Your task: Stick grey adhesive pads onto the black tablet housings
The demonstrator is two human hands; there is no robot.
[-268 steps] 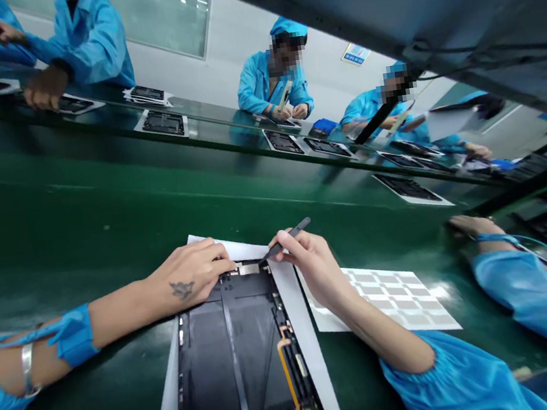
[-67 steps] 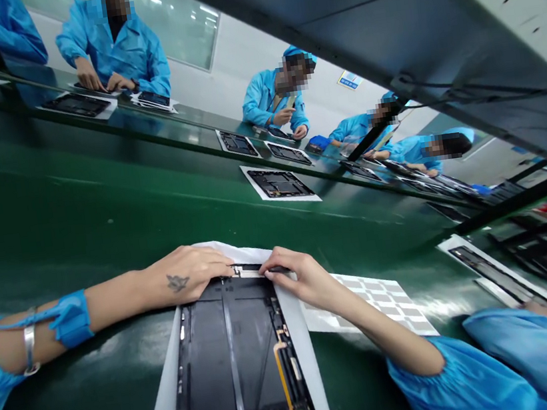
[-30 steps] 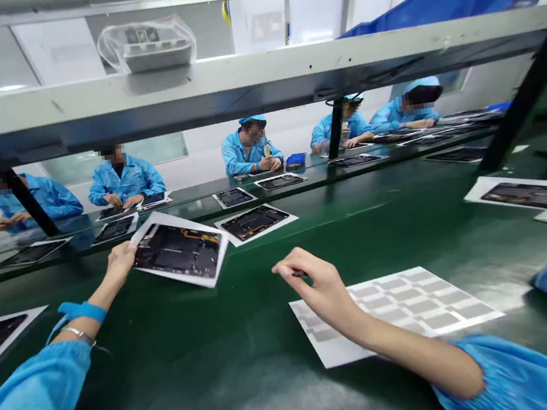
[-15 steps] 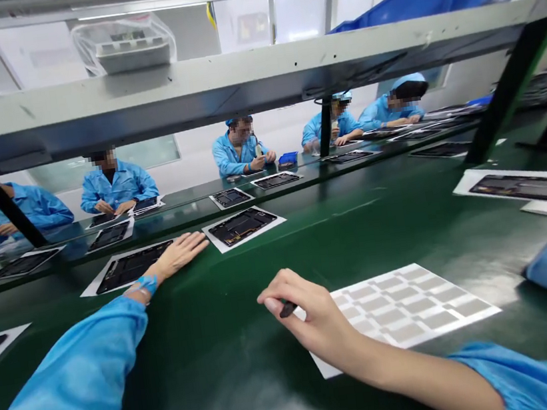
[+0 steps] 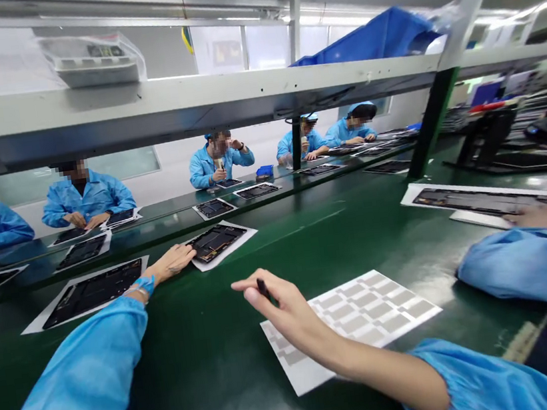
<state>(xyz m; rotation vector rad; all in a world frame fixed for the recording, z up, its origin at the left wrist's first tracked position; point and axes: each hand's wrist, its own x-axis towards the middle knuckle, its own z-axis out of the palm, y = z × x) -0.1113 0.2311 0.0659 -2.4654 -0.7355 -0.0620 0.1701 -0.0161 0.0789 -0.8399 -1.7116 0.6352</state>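
Observation:
My left hand [image 5: 173, 262] reaches forward over the green bench. Its fingertips close on the near left edge of an opened tablet [image 5: 218, 239] with dark inner parts, lying on a white sheet. My right hand [image 5: 279, 302] hovers nearer to me, fingers curled around a slim black tool [image 5: 263, 288]; only a short end of it shows, so its kind is unclear. Partly behind and below that hand lies a white sheet of grey rectangular stickers [image 5: 362, 304]. Another opened tablet [image 5: 98, 292] on white paper rests left of my left hand.
A raised shelf [image 5: 218, 91] on dark posts [image 5: 431, 123] crosses above the bench. At right, a co-worker's sleeve [image 5: 529, 272] and hands are beside a long dark device panel [image 5: 474, 200]. Several co-workers sit across the line, with more opened tablets before them.
My left hand has gone from stretched fingers beside the tablet to fingertips on its edge. In my right hand the black tool has tipped more upright. The view has turned to the right.

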